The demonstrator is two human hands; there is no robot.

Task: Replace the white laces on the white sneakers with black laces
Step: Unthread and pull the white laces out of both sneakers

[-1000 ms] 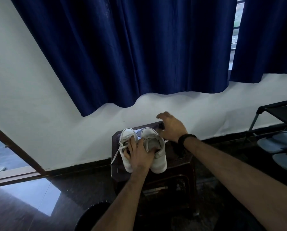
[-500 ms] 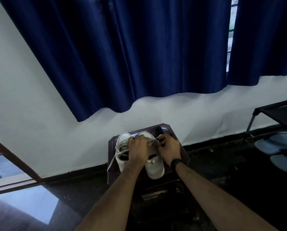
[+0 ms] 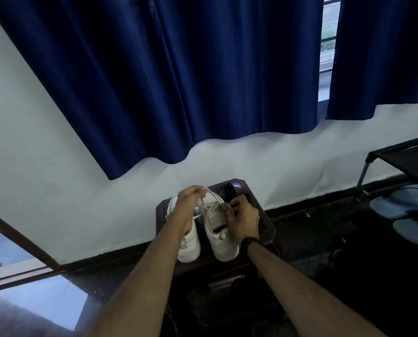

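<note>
2 white sneakers (image 3: 221,235) sit side by side on the desk (image 3: 266,229). Left hand (image 3: 188,199) fingers pinch a white lace (image 3: 203,205), lifted to draw it free; right hand (image 3: 243,218) grips the right sneaker, likely steadying it. Black laces (image 3: 229,193) lie behind.

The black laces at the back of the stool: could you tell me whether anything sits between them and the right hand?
Nothing visible does. The black laces lie on the stool just beyond the right hand, whose fingers grip the right sneaker beside them. The left hand pinches a white lace farther left, out of that path.
</note>
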